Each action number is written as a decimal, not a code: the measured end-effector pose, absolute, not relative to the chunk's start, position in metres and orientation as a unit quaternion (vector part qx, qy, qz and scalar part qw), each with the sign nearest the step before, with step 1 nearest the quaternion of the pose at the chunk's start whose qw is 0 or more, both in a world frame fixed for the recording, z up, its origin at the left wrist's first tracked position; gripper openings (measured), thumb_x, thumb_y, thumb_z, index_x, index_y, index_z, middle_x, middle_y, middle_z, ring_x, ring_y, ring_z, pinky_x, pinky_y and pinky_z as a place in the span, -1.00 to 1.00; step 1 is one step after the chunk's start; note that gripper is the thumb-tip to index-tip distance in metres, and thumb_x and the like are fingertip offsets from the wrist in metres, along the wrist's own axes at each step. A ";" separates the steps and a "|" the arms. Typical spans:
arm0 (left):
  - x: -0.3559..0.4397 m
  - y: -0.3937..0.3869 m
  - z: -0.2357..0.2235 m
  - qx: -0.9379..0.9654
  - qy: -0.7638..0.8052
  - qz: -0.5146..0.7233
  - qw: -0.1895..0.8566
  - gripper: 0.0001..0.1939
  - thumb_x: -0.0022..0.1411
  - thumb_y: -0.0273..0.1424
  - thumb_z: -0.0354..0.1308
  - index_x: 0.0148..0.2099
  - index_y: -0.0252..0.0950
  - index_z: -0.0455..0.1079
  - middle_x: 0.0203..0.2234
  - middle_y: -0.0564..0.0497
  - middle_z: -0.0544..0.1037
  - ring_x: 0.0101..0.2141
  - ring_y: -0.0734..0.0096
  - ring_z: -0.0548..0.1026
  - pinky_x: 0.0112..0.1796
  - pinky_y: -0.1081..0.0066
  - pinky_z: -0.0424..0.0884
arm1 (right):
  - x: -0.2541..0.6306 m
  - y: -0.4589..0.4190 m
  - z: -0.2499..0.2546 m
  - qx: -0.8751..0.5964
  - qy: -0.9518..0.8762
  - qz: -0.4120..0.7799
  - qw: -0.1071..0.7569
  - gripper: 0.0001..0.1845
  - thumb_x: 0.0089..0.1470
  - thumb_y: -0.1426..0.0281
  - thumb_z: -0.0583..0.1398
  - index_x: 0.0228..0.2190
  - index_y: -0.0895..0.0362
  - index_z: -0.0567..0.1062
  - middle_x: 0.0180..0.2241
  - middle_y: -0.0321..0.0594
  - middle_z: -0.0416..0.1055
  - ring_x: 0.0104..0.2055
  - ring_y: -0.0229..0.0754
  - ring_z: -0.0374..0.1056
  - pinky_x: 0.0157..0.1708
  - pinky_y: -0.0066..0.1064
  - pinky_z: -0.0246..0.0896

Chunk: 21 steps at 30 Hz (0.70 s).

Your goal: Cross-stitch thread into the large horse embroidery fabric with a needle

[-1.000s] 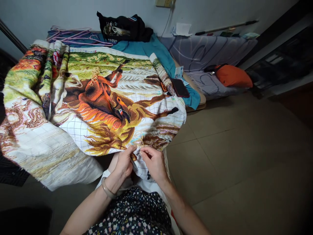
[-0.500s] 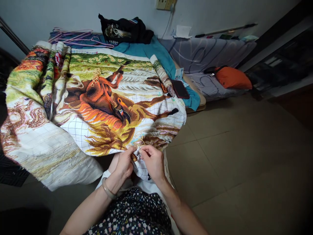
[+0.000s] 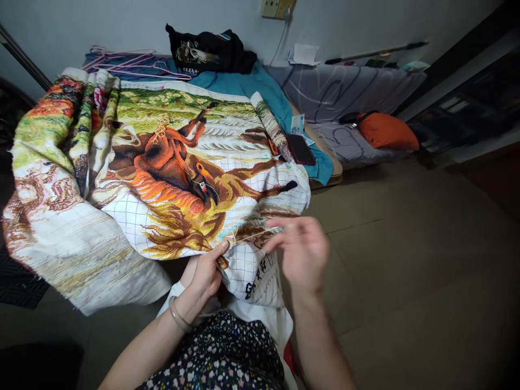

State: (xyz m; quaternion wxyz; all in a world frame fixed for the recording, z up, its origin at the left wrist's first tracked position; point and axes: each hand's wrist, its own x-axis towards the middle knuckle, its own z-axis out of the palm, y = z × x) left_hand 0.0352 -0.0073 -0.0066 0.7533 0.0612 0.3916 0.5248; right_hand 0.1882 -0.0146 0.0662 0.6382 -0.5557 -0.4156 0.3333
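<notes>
1. The thread lies between the two hands, above the near part of the embroidered cloth. It leaves the cloth just beside the left thumb and reaches across to the right hand.
2. The relation that seems to matter most is this line: from the right hand, the spot where the thread meets the cloth lies to the left and slightly nearer the body. The left hand is much the nearer to that spot.
3. The thread's long axis runs almost sideways, looking straight and drawn out, its right end pointing a little away from the person.
4. The left hand is closed on the near edge of the cloth, thumb on top. A bracelet circles that wrist.
5. The right hand is blurred, its thumb and forefinger narrow around the thread's end. Whether a needle is there, I cannot tell.
6. The cloth stretches widest from left to right, with rolled or folded parts at the left and a roll at the far right, near a phone. The stitched animal's dark-tipped legs point right.
7. Black lettering shows on the near flap, between the hands.
</notes>
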 end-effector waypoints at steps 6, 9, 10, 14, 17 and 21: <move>0.035 -0.007 -0.010 0.054 0.394 0.522 0.754 -0.63 -0.13 -0.49 0.39 -0.18 -0.33 0.51 -0.30 -0.04 0.63 -0.20 0.28 0.55 0.02 0.31 0.32 | 0.237 -0.012 0.097 -0.355 -0.352 0.260 0.826 -0.73 0.12 0.33 0.20 -0.54 0.13 0.27 -0.68 -0.56 0.22 -0.70 -0.49 0.01 -0.15 -0.29 0.39; 0.035 -0.007 -0.011 0.052 0.393 0.522 0.755 -0.65 -0.13 -0.50 0.39 -0.20 -0.33 0.52 -0.31 -0.04 0.63 -0.21 0.30 0.55 0.00 0.32 0.33 | 0.208 -0.019 0.068 -0.465 -0.405 0.281 0.735 -0.86 0.18 0.36 0.14 -0.42 0.11 0.31 -0.73 -0.56 0.22 -0.73 -0.43 0.05 -0.31 -0.32 0.39; 0.035 -0.007 -0.011 0.054 0.392 0.522 0.756 -0.65 -0.13 -0.50 0.38 -0.20 -0.33 0.52 -0.30 -0.04 0.63 -0.21 0.30 0.55 -0.01 0.33 0.34 | 0.197 -0.023 0.056 -0.502 -0.425 0.313 0.685 -0.88 0.20 0.36 0.12 -0.40 0.10 0.31 -0.75 -0.56 0.20 -0.75 -0.42 0.04 -0.45 -0.43 0.35; 0.035 -0.006 -0.009 0.069 0.395 0.515 0.757 -0.71 -0.14 -0.49 0.38 -0.26 -0.33 0.53 -0.32 -0.04 0.63 -0.24 0.32 0.54 -0.07 0.35 0.36 | 0.166 -0.034 0.022 -0.600 -0.536 0.382 0.454 -0.88 0.19 0.37 0.08 -0.38 0.12 0.35 -0.70 -0.47 0.21 -0.67 -0.38 0.13 -0.64 -0.58 0.06; 0.035 -0.006 -0.009 0.072 0.404 0.510 0.756 -0.75 -0.15 -0.49 0.38 -0.31 -0.34 0.53 -0.38 -0.03 0.63 -0.31 0.35 0.54 -0.11 0.37 0.37 | 0.162 -0.036 0.015 -0.623 -0.598 0.348 0.366 -0.85 0.17 0.44 0.06 -0.29 0.13 0.43 -0.60 -0.39 0.32 -0.59 -0.35 0.24 -0.57 -0.55 0.11; 0.034 -0.006 -0.010 0.068 0.408 0.506 0.757 -0.73 -0.16 -0.48 0.38 -0.31 -0.36 0.53 -0.41 -0.03 0.62 -0.36 0.36 0.54 -0.15 0.37 0.39 | 0.160 -0.033 0.016 -0.630 -0.624 0.312 0.340 -0.79 0.15 0.41 0.08 -0.28 0.13 0.52 -0.58 -0.32 0.42 -0.52 -0.30 0.33 -0.50 -0.53 0.14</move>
